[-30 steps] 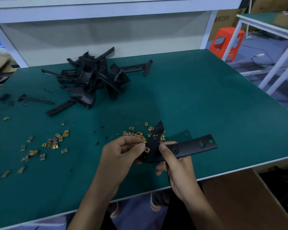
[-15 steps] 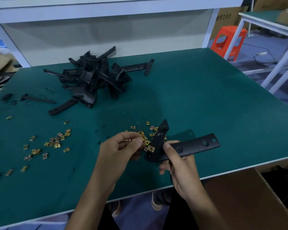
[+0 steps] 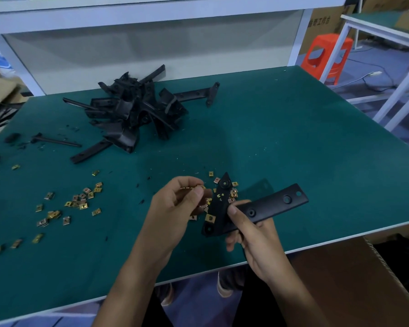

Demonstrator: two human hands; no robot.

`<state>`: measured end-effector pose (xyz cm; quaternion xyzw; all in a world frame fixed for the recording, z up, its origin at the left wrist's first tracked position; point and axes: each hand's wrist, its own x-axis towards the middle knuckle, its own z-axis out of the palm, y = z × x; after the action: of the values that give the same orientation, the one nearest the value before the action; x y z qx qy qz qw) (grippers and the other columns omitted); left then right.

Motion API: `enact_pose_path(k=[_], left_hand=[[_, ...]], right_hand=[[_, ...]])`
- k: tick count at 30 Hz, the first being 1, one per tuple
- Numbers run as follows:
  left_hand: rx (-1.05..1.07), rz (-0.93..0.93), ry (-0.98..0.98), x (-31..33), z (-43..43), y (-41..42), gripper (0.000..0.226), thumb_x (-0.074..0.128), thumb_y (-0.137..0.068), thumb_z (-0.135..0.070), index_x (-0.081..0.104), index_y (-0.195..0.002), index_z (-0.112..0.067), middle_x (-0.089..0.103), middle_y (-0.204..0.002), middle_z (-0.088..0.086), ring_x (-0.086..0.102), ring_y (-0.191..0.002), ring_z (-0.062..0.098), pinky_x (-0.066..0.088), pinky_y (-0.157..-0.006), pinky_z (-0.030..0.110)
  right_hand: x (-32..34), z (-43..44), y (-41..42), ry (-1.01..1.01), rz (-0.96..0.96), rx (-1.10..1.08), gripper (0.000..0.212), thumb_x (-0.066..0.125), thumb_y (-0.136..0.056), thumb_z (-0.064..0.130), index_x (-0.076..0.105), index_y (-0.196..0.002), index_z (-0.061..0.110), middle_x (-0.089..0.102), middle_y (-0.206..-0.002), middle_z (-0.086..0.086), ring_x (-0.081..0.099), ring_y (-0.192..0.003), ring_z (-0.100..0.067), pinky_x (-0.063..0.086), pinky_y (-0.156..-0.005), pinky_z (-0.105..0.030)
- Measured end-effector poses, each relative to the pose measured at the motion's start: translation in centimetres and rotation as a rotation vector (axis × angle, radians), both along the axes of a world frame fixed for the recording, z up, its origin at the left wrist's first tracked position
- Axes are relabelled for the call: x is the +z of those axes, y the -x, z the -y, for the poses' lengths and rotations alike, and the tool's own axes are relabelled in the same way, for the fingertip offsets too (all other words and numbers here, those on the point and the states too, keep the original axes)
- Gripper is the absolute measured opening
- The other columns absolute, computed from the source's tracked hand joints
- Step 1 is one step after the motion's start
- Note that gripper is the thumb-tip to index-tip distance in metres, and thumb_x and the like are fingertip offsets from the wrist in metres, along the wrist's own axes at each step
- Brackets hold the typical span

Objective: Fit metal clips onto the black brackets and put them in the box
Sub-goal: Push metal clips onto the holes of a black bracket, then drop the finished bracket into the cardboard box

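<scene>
My right hand (image 3: pixel 253 234) grips a black L-shaped bracket (image 3: pixel 269 207) above the table's front edge. One gold metal clip (image 3: pixel 209 218) sits fitted on the bracket's short arm. My left hand (image 3: pixel 177 204) is just left of the bracket, pinching a small gold clip (image 3: pixel 200 188) between thumb and fingertips. Loose gold clips (image 3: pixel 233 192) lie on the green mat behind the bracket, partly hidden by it. The cardboard box (image 3: pixel 345 279) stands open below the table edge at the lower right.
A heap of black brackets (image 3: pixel 137 112) lies at the back left of the green table (image 3: pixel 293 142). More gold clips (image 3: pixel 78 202) are scattered at the left. An orange stool (image 3: pixel 326 55) and a white table frame stand to the right.
My left hand drew back from the bracket's short arm and rose slightly, now pinching a clip. The right hand tilted the bracket a little; a clip now shows on the short arm.
</scene>
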<state>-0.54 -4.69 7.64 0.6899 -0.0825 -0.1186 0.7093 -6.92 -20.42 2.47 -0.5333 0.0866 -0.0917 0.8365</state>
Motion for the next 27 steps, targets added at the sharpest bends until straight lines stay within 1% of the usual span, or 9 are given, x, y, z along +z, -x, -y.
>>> enact_pose_path(k=[2, 5, 8, 11, 15, 19, 21, 24, 27], left_hand=[[0.028, 0.015, -0.016, -0.2, 0.2, 0.1, 0.013, 0.065, -0.097, -0.019, 0.072, -0.096, -0.03, 0.073, -0.089, -0.005, 0.065, -0.082, 0.007, 0.055, -0.073, 0.019], [0.024, -0.002, -0.008, -0.2, 0.5, 0.3, 0.021, 0.062, -0.098, -0.017, 0.074, -0.1, -0.035, 0.072, -0.092, 0.001, 0.065, -0.084, 0.009, 0.054, -0.076, 0.02], [0.037, -0.087, 0.078, 0.0, 1.0, 0.6, 0.019, 0.065, -0.095, -0.013, 0.078, -0.095, -0.027, 0.076, -0.091, 0.004, 0.069, -0.082, 0.011, 0.053, -0.071, 0.018], [0.04, -0.177, 0.152, 0.3, 0.9, 0.7, 0.011, 0.068, -0.091, -0.009, 0.076, -0.091, -0.016, 0.077, -0.089, 0.008, 0.071, -0.076, 0.013, 0.054, -0.065, 0.018], [0.077, -0.213, 0.142, 0.2, 0.8, 0.7, 0.009, 0.069, -0.09, -0.008, 0.076, -0.089, -0.013, 0.076, -0.086, 0.01, 0.07, -0.074, 0.015, 0.053, -0.062, 0.021], [0.106, -0.228, 0.119, 0.2, 0.9, 0.8, 0.006, 0.07, -0.09, -0.008, 0.076, -0.092, -0.009, 0.076, -0.089, 0.015, 0.07, -0.077, 0.021, 0.054, -0.062, 0.024], [0.117, -0.213, 0.111, 0.2, 0.8, 0.7, 0.006, 0.071, -0.089, -0.008, 0.077, -0.089, -0.01, 0.076, -0.089, 0.017, 0.071, -0.077, 0.022, 0.056, -0.063, 0.024], [0.161, -0.23, 0.083, 0.2, 0.9, 0.8, 0.008, 0.073, -0.088, -0.009, 0.079, -0.084, -0.013, 0.076, -0.086, 0.011, 0.071, -0.077, 0.018, 0.056, -0.065, 0.023], [0.186, -0.247, 0.072, 0.0, 1.4, 1.3, 0.004, 0.076, -0.086, -0.01, 0.079, -0.087, -0.012, 0.077, -0.083, 0.005, 0.07, -0.074, 0.012, 0.054, -0.062, 0.018]], right_hand=[[0.0, 0.0, 0.0, 0.015, 0.003, 0.0, 0.014, 0.082, -0.08, 0.032, 0.074, -0.081, 0.02, 0.066, -0.067, -0.012, 0.058, -0.044, -0.018, 0.048, -0.04, -0.027], [-0.2, 0.0, -0.1, 0.029, -0.006, -0.009, 0.011, 0.08, -0.083, 0.029, 0.074, -0.081, 0.019, 0.066, -0.068, -0.013, 0.058, -0.044, -0.019, 0.048, -0.04, -0.027], [-0.3, 0.0, -0.1, 0.037, -0.002, -0.004, 0.007, 0.075, -0.085, 0.026, 0.074, -0.08, 0.021, 0.066, -0.068, -0.012, 0.058, -0.044, -0.019, 0.048, -0.04, -0.027], [-0.4, 0.1, -0.1, 0.035, 0.01, 0.008, 0.01, 0.077, -0.086, 0.028, 0.074, -0.082, 0.019, 0.066, -0.068, -0.012, 0.059, -0.045, -0.019, 0.049, -0.041, -0.027], [-0.5, 0.0, -0.1, 0.084, 0.028, 0.02, 0.018, 0.078, -0.083, 0.034, 0.073, -0.083, 0.017, 0.067, -0.069, -0.01, 0.059, -0.046, -0.021, 0.049, -0.042, -0.028], [-0.8, 0.0, -0.2, 0.109, 0.022, 0.019, 0.022, 0.079, -0.083, 0.036, 0.073, -0.083, 0.015, 0.068, -0.071, -0.012, 0.059, -0.045, -0.021, 0.049, -0.042, -0.029], [-0.9, 0.0, -0.3, 0.126, 0.009, 0.009, 0.025, 0.08, -0.082, 0.038, 0.073, -0.084, 0.014, 0.068, -0.072, -0.014, 0.059, -0.044, -0.022, 0.049, -0.042, -0.029], [-1.2, -0.2, -0.4, 0.18, -0.003, -0.024, 0.027, 0.079, -0.084, 0.037, 0.072, -0.084, 0.01, 0.066, -0.066, -0.011, 0.058, -0.044, -0.023, 0.049, -0.043, -0.03], [-1.4, -0.4, -0.5, 0.221, 0.005, -0.069, 0.027, 0.077, -0.089, 0.032, 0.071, -0.085, 0.006, 0.061, -0.054, -0.011, 0.056, -0.041, -0.025, 0.048, -0.044, -0.029]])
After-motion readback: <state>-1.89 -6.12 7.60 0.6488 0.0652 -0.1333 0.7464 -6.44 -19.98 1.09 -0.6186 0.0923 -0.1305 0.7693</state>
